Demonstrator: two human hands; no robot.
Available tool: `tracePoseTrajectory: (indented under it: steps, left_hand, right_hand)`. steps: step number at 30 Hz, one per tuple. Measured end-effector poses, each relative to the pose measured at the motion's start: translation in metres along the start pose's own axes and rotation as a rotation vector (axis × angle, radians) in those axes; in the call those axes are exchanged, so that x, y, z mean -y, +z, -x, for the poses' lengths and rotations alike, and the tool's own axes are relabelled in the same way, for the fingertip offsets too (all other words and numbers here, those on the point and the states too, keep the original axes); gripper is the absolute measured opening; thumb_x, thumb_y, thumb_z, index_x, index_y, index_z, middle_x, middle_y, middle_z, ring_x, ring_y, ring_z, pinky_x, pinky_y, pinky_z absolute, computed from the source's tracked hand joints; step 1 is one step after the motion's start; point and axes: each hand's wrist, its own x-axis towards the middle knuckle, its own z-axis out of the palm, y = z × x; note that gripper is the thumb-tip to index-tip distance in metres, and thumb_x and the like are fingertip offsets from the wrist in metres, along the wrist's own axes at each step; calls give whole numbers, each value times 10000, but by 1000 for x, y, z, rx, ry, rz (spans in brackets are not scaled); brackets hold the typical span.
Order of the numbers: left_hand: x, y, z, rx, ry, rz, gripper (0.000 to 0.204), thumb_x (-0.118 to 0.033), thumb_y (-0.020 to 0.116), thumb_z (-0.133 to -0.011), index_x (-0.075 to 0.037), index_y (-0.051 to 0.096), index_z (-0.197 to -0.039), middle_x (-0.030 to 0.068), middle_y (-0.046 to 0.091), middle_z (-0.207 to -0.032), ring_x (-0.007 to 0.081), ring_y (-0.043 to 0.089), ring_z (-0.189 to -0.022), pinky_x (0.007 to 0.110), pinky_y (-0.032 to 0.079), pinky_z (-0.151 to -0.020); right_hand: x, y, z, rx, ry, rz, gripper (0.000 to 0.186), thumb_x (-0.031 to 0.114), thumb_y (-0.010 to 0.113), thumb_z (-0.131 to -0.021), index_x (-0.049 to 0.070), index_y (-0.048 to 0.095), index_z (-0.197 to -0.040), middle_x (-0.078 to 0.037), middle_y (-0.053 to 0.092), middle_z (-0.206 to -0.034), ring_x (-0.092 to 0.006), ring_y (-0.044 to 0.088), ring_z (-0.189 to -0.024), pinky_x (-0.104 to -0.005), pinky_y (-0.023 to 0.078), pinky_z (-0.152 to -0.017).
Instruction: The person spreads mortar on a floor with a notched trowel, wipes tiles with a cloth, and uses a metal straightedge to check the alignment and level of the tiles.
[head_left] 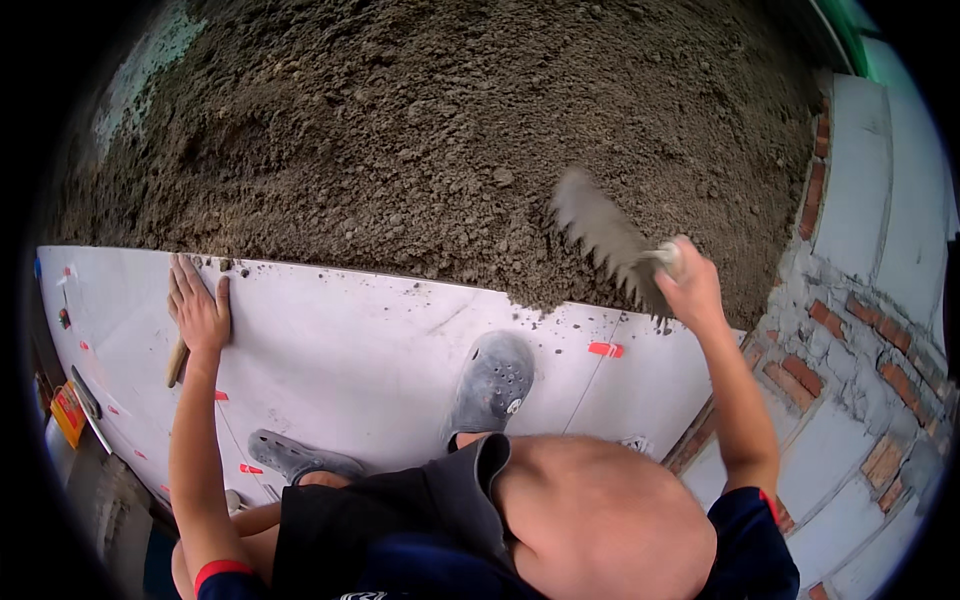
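Observation:
My left hand (201, 311) lies flat on a large white tile (340, 325), near its far edge, with the fingers stretched out. Beside that wrist a wooden handle (176, 362) rests on the tile; its other end is hidden. In my right hand (692, 288) is the pale handle of a notched trowel (606, 230), its toothed metal blade blurred by motion. The blade is at the grey-brown, crumbly mortar bed (420, 150), just beyond the tile's edge at the right. Loose crumbs are scattered along that edge.
My feet in grey clogs (490, 380) stand on the tiles. Red tile spacers (606, 349) sit along the joints. A rough wall with exposed bricks (795, 378) borders the right side. An orange-yellow packet (68, 412) and a dark long-edged tool (86, 396) lie at the left.

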Motion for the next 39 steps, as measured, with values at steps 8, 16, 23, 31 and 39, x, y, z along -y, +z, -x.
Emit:
tracePoseTrajectory:
  steps: [8,16,23,31,39]
  left_hand:
    - [2,-4,1,63,-42,20,836,-563,416,-938,5,173,-1501,197,208,-1556,381,228,-1412,510,202,-1116]
    - [3,-19,-1,133,-102,85,892,-588,440,-916,14,141,-1504,209,169,-1564,398,198,-1421,516,176,-1129]
    - [3,-30,-3,221,-151,207,943,-611,480,-883,26,155,-1497,208,133,-1574,408,136,-1442,514,126,-1160]
    - [1,-32,-4,139,-183,260,931,-619,468,-889,14,164,-1499,184,127,-1581,379,101,-1459,502,92,-1174]
    - [-112,-41,54,-115,-513,643,963,-648,418,-904,58,124,-1490,259,90,-1565,397,51,-1462,505,32,-1176]
  right_hand:
    - [40,86,65,-517,889,-1337,261,24,579,-838,108,399,-1006,-31,475,-753,-122,457,-505,-282,406,-397]
    - [205,125,2,-290,684,-1511,255,19,563,-833,89,392,-1009,-54,485,-772,-133,446,-514,-323,452,-460]
    - [325,162,-67,-63,425,-1710,223,3,552,-867,88,368,-960,-50,510,-751,-120,473,-505,-343,455,-460]
    - [431,145,-200,175,174,-1548,125,46,548,-865,71,428,-888,-21,465,-662,-112,465,-477,-269,436,-428]
    - [325,63,-152,566,-209,-1059,322,297,684,-869,58,486,-956,-24,516,-649,-104,483,-460,-252,394,-408]
